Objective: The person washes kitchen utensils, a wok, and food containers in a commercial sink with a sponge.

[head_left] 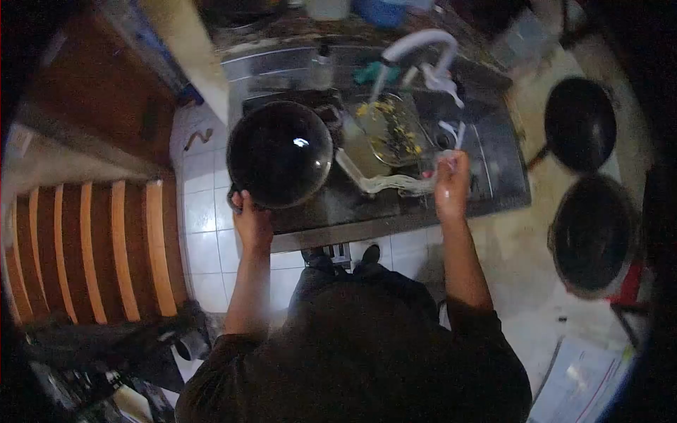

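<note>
My left hand (252,220) is closed at the lower left edge of a round black pan (278,158), where a short dark handle shows. The pan is tilted over the left part of the sink, and a bright light reflects off it. Over the right part of the sink, my right hand (452,187) is closed, with something pale and pinkish at its fingers that I cannot make out. Pale, fibrous strands (398,185) with a white strip at their left end reach toward this hand. Behind them a clear rectangular container (395,130) holds yellow bits.
A white curved faucet (423,42) arches over the dark sink counter (493,180). A green cloth (376,72) lies behind the container. Two dark pans (580,125) (594,234) are at the right. Wooden slats (102,250) stand at the left, beside white floor tiles (201,211).
</note>
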Motion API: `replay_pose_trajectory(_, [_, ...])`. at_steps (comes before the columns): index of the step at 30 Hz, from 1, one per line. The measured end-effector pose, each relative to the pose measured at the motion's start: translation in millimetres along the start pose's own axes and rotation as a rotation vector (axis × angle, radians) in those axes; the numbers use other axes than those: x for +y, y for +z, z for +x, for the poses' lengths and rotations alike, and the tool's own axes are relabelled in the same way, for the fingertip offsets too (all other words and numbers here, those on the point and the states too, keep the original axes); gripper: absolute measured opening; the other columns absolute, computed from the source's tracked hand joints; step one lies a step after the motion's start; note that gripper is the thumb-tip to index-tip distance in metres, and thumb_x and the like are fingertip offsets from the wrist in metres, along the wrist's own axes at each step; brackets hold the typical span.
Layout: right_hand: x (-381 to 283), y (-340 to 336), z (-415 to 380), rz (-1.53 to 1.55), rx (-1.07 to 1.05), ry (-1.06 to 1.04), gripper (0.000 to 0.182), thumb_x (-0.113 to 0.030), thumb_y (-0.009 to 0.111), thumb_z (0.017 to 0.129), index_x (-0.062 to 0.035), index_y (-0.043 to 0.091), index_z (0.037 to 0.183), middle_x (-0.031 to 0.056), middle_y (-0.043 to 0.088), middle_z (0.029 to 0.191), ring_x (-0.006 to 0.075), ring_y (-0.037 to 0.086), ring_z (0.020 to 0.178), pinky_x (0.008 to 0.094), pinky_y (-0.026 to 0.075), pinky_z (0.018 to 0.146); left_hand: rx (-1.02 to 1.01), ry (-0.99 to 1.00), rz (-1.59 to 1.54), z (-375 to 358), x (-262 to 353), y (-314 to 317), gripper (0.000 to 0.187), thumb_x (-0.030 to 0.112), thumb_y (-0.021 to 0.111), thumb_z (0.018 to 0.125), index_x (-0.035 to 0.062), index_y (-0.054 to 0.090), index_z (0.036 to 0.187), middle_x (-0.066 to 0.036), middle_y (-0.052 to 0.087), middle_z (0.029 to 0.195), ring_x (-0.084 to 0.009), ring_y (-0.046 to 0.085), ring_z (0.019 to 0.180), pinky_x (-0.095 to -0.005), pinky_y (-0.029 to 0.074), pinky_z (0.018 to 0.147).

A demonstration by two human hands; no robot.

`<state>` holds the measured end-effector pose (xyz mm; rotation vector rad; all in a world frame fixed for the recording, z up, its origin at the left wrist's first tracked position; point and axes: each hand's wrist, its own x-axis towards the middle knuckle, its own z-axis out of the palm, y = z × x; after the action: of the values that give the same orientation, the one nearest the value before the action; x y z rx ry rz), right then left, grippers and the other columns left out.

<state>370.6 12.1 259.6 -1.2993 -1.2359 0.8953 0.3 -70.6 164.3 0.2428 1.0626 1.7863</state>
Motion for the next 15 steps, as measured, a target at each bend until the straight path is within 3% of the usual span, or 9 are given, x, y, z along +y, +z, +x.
replay_pose_trajectory(1, [15.8, -11.9, -8.3, -0.005, 0.043, 0.012, 0.017, -0.013, 0.056, 0.095, -0.0075, 0.042, 0.103, 0.0078, 0.049, 0.1, 0.0195, 0.055, 0.087, 0.033, 0.05, 0.077, -0.024, 0.056, 0.049, -2.8, 2.9, 10.7, 0.042, 0.032, 0.055, 0.096, 0.0008, 0.047, 0.124, -0.012, 0.055, 0.12, -0.0249, 0.055, 0.105, -0.0383, 0.046, 0.089])
replay_pose_trajectory(3, [42.7, -39.0, -25.6, -0.101, 0.145, 0.185, 0.034, -0.017, 0.061, 0.092, -0.0088, 0.041, 0.119, 0.0089, 0.045, 0.111, 0.0201, 0.05, 0.096, 0.0353, 0.047, 0.083, 0.087, 0.165, 0.385, 1.9, -0.3, 17.8, 0.043, 0.034, 0.054, 0.096, -0.0009, 0.051, 0.12, -0.012, 0.056, 0.117, -0.025, 0.053, 0.104, -0.038, 0.044, 0.089])
replay_pose_trajectory(5, [80.3, -80.3, -43.9, 0.031, 0.185, 0.168, 0.051, -0.012, 0.064, 0.088, -0.013, 0.036, 0.131, 0.0093, 0.041, 0.12, 0.0216, 0.046, 0.101, 0.0349, 0.042, 0.089, 0.097, 0.39, 0.527, -9.8, 8.2, 47.3, 0.044, 0.035, 0.052, 0.097, -0.0012, 0.051, 0.121, -0.014, 0.056, 0.119, -0.0275, 0.053, 0.103, -0.0386, 0.042, 0.09])
replay_pose_trajectory(7, [46.6, -109.0, -67.9, 0.166, 0.305, 0.187, 0.051, 0.0, 0.061, 0.082, -0.0136, 0.041, 0.127, 0.0079, 0.042, 0.119, 0.0213, 0.047, 0.101, 0.0312, 0.039, 0.089, -0.008, 0.717, 0.892, 20.3, 7.6, 13.3, 0.043, 0.033, 0.056, 0.095, 0.0012, 0.048, 0.122, -0.014, 0.056, 0.117, -0.0247, 0.052, 0.101, -0.0385, 0.044, 0.088])
replay_pose_trajectory(8, [49.7, -128.9, -80.1, 0.163, 0.402, 0.191, 0.051, 0.0, 0.061, 0.082, -0.0136, 0.041, 0.127, 0.0079, 0.042, 0.119, 0.0213, 0.047, 0.101, 0.0312, 0.039, 0.089, 0.143, 0.867, 1.351, 21.0, 5.3, 14.0, 0.045, 0.032, 0.058, 0.094, 0.0003, 0.047, 0.123, -0.015, 0.055, 0.118, -0.0252, 0.051, 0.101, -0.039, 0.043, 0.09])
replay_pose_trajectory(9, [54.3, -151.1, -92.2, 0.128, 0.439, 0.149, 0.051, 0.003, 0.059, 0.079, -0.0123, 0.043, 0.125, 0.0071, 0.043, 0.121, 0.02, 0.044, 0.108, 0.0316, 0.042, 0.088, 0.043, 0.659, 0.791, 59.4, 8.3, -15.2, 0.048, 0.031, 0.06, 0.092, 0.0006, 0.045, 0.127, -0.017, 0.054, 0.122, -0.0278, 0.053, 0.105, -0.0386, 0.045, 0.09])
replay_pose_trajectory(10, [61.3, -178.2, -111.8, 0.094, 0.469, 0.115, 0.052, 0.007, 0.058, 0.075, -0.011, 0.046, 0.123, 0.0062, 0.045, 0.123, 0.0188, 0.042, 0.115, 0.0319, 0.044, 0.086, -0.048, 0.637, 0.814, 47.3, 1.8, 9.5, 0.048, 0.031, 0.06, 0.092, 0.0006, 0.045, 0.127, -0.017, 0.054, 0.122, -0.0278, 0.053, 0.105, -0.0386, 0.045, 0.09])
replay_pose_trajectory(13, [83.3, -251.3, -172.6, -0.033, 0.63, 0.032, 0.052, 0.009, 0.057, 0.072, -0.0103, 0.049, 0.12, 0.0042, 0.045, 0.119, 0.0169, 0.042, 0.112, 0.0296, 0.043, 0.085, 0.204, 0.631, 0.587, -9.5, 18.7, 112.0, 0.059, 0.035, 0.063, 0.086, 0.001, 0.043, 0.131, -0.021, 0.049, 0.132, -0.0393, 0.055, 0.111, -0.0453, 0.05, 0.083])
replay_pose_trajectory(15, [99.0, -298.5, -218.3, -0.009, 0.699, 0.026, 0.048, 0.008, 0.053, 0.075, -0.0087, 0.048, 0.12, 0.0049, 0.046, 0.115, 0.0161, 0.045, 0.105, 0.0288, 0.044, 0.083, 0.237, 0.548, 0.57, -17.0, 7.1, 146.3, 0.054, 0.029, 0.062, 0.088, -0.0004, 0.045, 0.13, -0.019, 0.053, 0.127, -0.0346, 0.055, 0.11, -0.0446, 0.049, 0.087])
